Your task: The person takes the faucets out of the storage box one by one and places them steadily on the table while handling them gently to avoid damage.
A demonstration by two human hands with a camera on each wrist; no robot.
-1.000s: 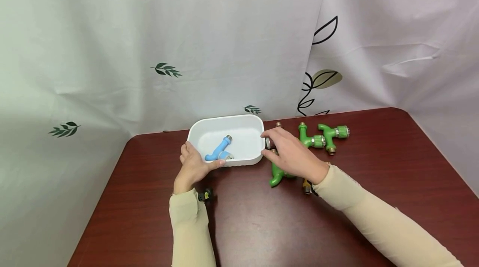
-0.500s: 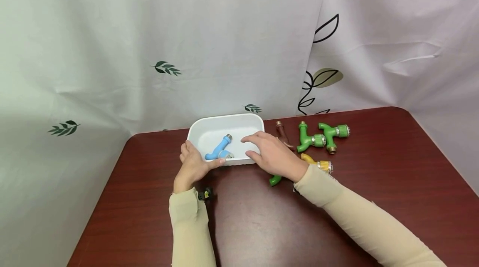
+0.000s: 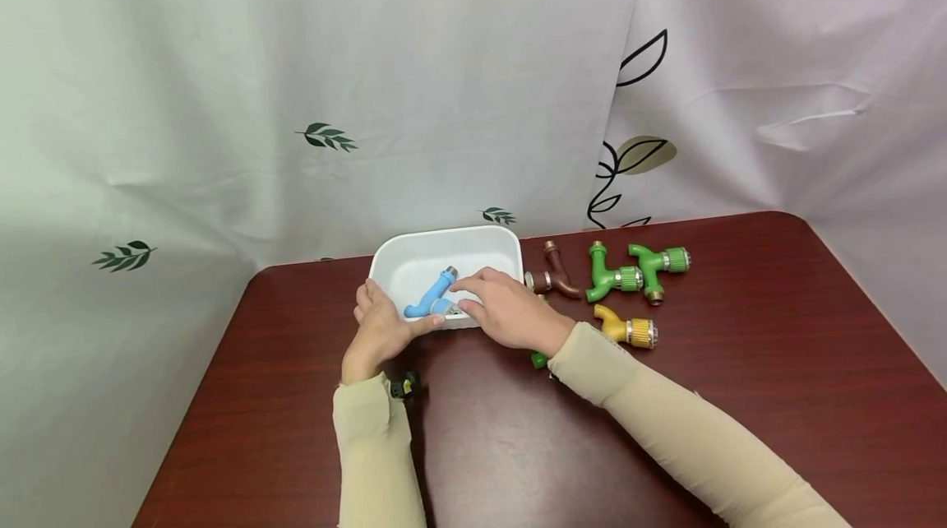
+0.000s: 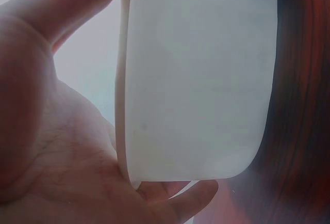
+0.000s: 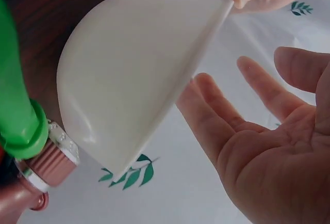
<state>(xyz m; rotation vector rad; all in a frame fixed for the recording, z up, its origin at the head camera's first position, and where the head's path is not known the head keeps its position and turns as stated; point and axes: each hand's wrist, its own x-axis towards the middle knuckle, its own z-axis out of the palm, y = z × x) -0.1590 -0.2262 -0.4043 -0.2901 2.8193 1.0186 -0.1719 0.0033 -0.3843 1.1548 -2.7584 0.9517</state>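
Observation:
A white plastic tub (image 3: pixel 473 245) stands near the table's back edge in the head view. Inside it lies a light-blue tap (image 3: pixel 430 298) with a brass threaded end. My left hand (image 3: pixel 381 328) grips the tub's front left corner, its thumb along the front rim; the left wrist view shows fingers round the tub's wall (image 4: pixel 201 79). Over the tub's front right part, my right hand (image 3: pixel 510 311) reaches in with fingers spread and holds nothing. Its fingertips are close to the blue tap; whether they touch it I cannot tell. In the right wrist view that hand (image 5: pixel 263 126) is beyond the tub's rim.
To the tub's right lie a brown tap (image 3: pixel 560 275), a green tap (image 3: pixel 602 275), another green tap (image 3: pixel 653 269) and a yellow tap (image 3: pixel 621 328). One more green tap (image 3: pixel 539 360) is mostly hidden behind my right hand. A patterned white curtain (image 3: pixel 459 100) hangs behind the table.
My right hand has moved left, from beside the tub's right end to over its inside near the blue tap, uncovering the brown and yellow taps. The left hand and tub have stayed put.

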